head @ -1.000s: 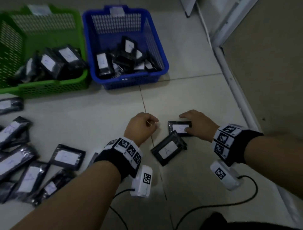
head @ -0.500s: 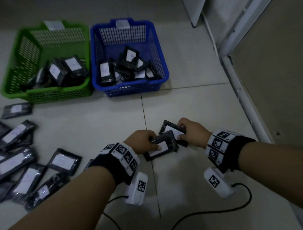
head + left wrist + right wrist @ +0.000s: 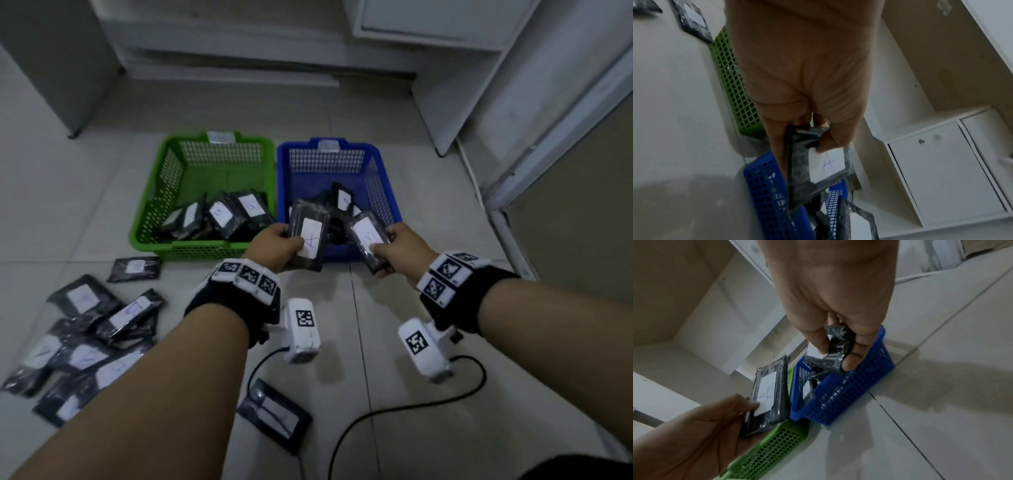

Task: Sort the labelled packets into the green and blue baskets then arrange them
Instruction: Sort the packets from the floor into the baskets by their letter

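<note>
My left hand (image 3: 274,245) grips a black packet labelled A (image 3: 310,240), thumb on its white label (image 3: 827,164), over the near rim of the blue basket (image 3: 385,178). My right hand (image 3: 397,251) pinches a second black packet (image 3: 368,241) by its lower end, also above the blue basket's front edge (image 3: 849,386). In the right wrist view, thumb and fingers close round that packet (image 3: 838,344), and the A packet (image 3: 768,394) shows at lower left. The green basket (image 3: 164,192) stands left of the blue one. Both baskets hold several packets.
A pile of loose labelled packets (image 3: 89,329) lies on the tiled floor at the left. One packet (image 3: 275,414) lies near my left forearm, another (image 3: 135,269) in front of the green basket. A black cable (image 3: 411,407) loops across the floor. White cabinets (image 3: 445,68) stand behind.
Both hands lifted their packets off the floor and carried them forward, up to the blue basket's front rim. The head view tilted up, showing the cabinets.
</note>
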`<state>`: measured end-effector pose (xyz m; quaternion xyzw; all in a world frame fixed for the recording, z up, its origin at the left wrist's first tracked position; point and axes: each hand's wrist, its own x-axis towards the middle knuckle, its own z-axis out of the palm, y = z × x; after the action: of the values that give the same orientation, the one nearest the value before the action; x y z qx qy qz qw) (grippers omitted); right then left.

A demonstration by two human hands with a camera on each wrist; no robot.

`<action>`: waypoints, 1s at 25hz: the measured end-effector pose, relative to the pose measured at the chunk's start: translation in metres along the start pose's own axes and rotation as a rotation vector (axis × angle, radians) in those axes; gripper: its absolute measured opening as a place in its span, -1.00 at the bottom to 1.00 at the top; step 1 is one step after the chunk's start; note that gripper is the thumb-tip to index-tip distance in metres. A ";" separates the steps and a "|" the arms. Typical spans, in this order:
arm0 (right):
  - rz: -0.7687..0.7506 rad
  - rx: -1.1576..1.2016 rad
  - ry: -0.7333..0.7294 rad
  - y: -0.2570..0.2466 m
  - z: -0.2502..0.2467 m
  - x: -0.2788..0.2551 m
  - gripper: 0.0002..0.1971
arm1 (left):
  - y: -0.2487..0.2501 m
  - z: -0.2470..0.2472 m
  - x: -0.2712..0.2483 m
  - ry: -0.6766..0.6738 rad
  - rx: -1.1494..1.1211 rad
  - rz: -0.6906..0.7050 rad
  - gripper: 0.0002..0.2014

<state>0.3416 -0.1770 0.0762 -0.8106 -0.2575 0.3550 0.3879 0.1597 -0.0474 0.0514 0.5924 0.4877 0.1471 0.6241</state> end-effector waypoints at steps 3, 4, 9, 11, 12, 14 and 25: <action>0.017 -0.011 -0.003 -0.042 0.000 0.008 -0.74 | 0.019 -0.013 -0.005 0.099 0.080 0.045 -0.74; 0.025 0.008 0.001 -0.047 0.002 0.012 -0.74 | 0.021 -0.014 -0.003 0.131 0.184 0.069 -0.71; 0.014 0.052 0.042 -0.046 0.022 0.044 -0.90 | 0.016 -0.007 0.034 0.241 0.135 0.116 -0.52; -0.016 0.060 0.013 -0.042 0.024 0.053 -0.90 | 0.013 0.007 0.047 0.213 0.061 0.112 -0.55; -0.030 0.062 -0.007 -0.041 0.024 0.057 -0.92 | 0.012 0.014 0.053 0.201 0.069 0.131 -0.58; -0.034 0.070 -0.049 -0.037 0.026 0.063 -0.83 | 0.008 0.021 0.058 0.193 0.293 0.175 -0.60; -0.214 0.013 -0.072 -0.051 0.105 0.073 -0.75 | -0.032 -0.052 0.022 0.728 0.714 0.294 -0.79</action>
<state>0.2980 -0.0505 0.0436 -0.7629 -0.3540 0.3421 0.4192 0.1171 -0.0079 0.0229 0.7408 0.6043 0.2539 0.1465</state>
